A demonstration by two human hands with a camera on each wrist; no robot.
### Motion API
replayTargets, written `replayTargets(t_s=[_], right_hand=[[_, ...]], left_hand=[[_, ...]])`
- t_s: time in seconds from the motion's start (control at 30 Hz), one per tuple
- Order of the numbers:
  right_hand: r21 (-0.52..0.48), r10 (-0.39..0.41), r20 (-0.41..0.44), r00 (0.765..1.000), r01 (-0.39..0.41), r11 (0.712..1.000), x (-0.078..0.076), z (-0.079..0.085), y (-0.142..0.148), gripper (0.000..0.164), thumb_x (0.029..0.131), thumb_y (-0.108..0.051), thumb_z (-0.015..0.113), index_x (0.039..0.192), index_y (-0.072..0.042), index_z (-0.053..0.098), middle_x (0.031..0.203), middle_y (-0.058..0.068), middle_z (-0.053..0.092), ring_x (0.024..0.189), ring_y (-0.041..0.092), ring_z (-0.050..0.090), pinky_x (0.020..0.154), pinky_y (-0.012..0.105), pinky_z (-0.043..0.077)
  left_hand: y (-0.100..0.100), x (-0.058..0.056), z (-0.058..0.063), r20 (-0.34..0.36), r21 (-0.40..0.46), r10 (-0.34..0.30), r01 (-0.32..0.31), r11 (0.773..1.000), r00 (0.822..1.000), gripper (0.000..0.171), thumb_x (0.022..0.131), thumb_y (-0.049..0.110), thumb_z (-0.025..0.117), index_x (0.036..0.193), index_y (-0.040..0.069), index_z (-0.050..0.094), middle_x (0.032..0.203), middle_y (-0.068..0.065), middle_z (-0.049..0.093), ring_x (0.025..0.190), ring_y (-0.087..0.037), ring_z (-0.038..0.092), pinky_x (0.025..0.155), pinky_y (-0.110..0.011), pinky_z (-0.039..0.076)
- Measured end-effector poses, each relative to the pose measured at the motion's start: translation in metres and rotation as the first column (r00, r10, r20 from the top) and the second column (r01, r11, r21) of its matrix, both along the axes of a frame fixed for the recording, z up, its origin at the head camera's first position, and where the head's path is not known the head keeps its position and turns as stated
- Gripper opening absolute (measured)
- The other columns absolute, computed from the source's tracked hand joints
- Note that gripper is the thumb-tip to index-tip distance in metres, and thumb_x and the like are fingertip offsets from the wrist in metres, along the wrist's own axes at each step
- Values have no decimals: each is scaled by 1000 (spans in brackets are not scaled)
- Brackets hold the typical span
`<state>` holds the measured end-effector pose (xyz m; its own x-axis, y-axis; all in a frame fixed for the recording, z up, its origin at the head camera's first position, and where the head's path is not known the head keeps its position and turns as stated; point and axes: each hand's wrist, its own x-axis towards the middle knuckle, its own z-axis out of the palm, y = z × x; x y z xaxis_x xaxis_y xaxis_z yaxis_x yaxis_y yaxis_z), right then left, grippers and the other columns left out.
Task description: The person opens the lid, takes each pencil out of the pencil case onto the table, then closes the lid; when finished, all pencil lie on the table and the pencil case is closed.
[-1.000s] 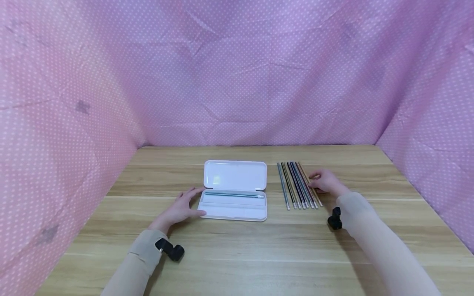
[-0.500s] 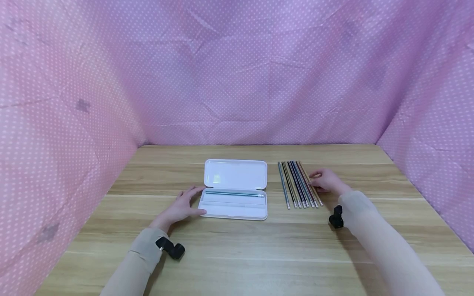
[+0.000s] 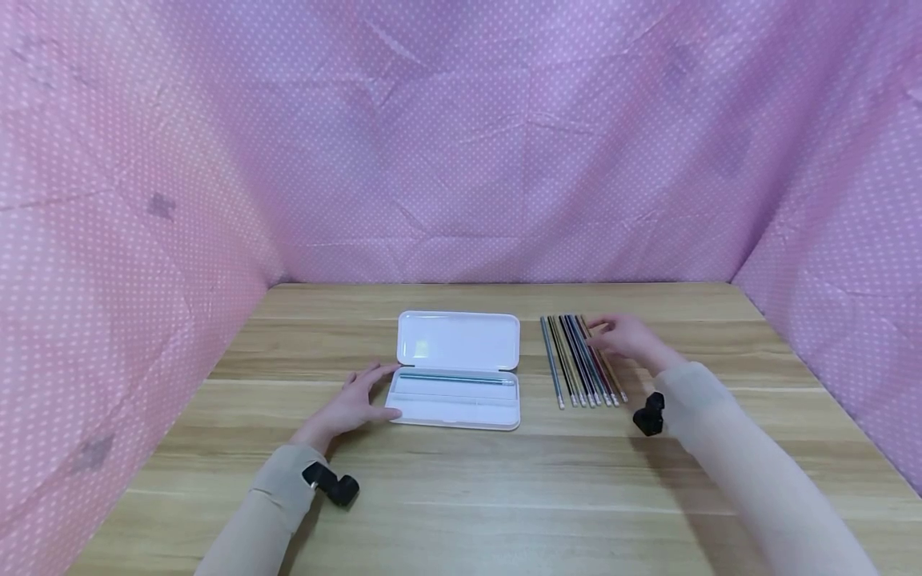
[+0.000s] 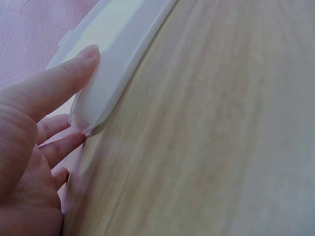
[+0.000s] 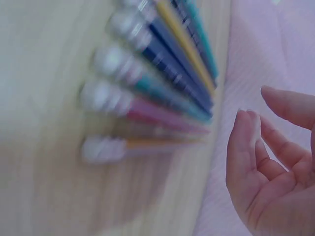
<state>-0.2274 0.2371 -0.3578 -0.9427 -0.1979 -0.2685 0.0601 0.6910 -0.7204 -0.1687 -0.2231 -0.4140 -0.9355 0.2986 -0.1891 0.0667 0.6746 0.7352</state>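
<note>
A white pencil case (image 3: 452, 411) lies open on the table, its lid (image 3: 458, 340) folded back. One blue-green pencil (image 3: 454, 379) lies along the back compartment. My left hand (image 3: 353, 404) holds the left end of the case, thumb over the near rim and fingers at the far side; the left wrist view has the thumb (image 4: 74, 73) on the white edge. To the right, several pencils (image 3: 569, 360) lie side by side with white erasers towards me. My right hand (image 3: 627, 336) is over their right side, thumb and fingers apart, nothing between them in the right wrist view.
The wooden table (image 3: 461, 496) extends in front of the case. A pink dotted cloth (image 3: 461, 160) hangs behind the table and along both sides. A small black camera (image 3: 650, 414) is strapped at the right wrist, another (image 3: 333, 484) at the left.
My right hand has shifted up and slightly left, from the rightmost pencil to over the pencils beside it. The left hand, the case and the pencils stay put.
</note>
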Motion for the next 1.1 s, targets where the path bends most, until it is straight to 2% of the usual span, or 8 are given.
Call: replayTargets(t_s=[0.1,0.33,0.43,0.57,0.7,0.9,1.0,1.1], right_hand=[[-44,20,9,1000,-19,999,1,7,-13,49,93,-16,58,135,4,43,116,23,53,100,33,59,86,39,55],[-96,82,-26,996,-84,992,6,18,-51,46,92,-15,61,133,1,48,100,13,57,96,32,59,85,41,56],[-143,133,-32,991,-136,980,13,20,-72,42,91,-11,61,130,1,51,95,10,57,91,30,58,83,44,56],[-164,213,-36,976,-216,962,22,20,-101,38,89,-9,63,125,0,55,93,10,59,82,25,58,75,41,56],[-124,256,-50,965,-261,957,28,18,-125,35,88,-12,66,121,-4,59,93,8,61,79,21,58,73,38,56],[-56,285,-91,954,-290,955,27,11,-151,33,87,-14,68,119,-8,62,91,5,62,79,16,57,68,29,53],[-9,298,-121,947,-301,954,27,7,-162,32,86,-13,68,117,-9,62,95,5,63,86,17,59,72,28,52],[34,310,-149,939,-309,951,28,3,-171,31,86,-11,68,116,-9,62,102,7,64,96,20,61,83,32,52]], left_hand=[[0,0,0,-12,-6,-4,4,1000,1000,82,73,38,80,143,23,40,156,-21,15,143,-45,1,111,-65,-6],[0,0,-2,-25,-12,-9,9,1000,1000,82,73,36,80,143,23,40,156,-21,17,143,-44,2,111,-65,-6],[-1,0,-2,-27,-9,-11,11,1000,1000,82,73,36,80,143,23,40,156,-22,17,143,-45,2,111,-65,-5],[-1,0,-2,-33,-8,-15,15,1000,999,82,73,36,80,143,22,40,155,-23,16,143,-46,3,111,-64,-5],[-1,0,-2,-36,-8,-23,22,1000,999,82,74,37,79,143,22,40,155,-23,17,143,-45,4,111,-64,-4],[-1,0,-2,-27,-9,-17,17,1000,999,82,73,37,80,144,21,39,155,-23,16,143,-46,2,111,-65,-4],[0,0,-1,-25,-4,-14,14,1000,1000,83,73,38,80,144,22,40,155,-23,16,143,-46,2,112,-64,-5],[0,0,0,-24,2,-14,14,1000,1000,83,73,38,80,143,22,40,156,-23,16,142,-46,1,111,-64,-6]])
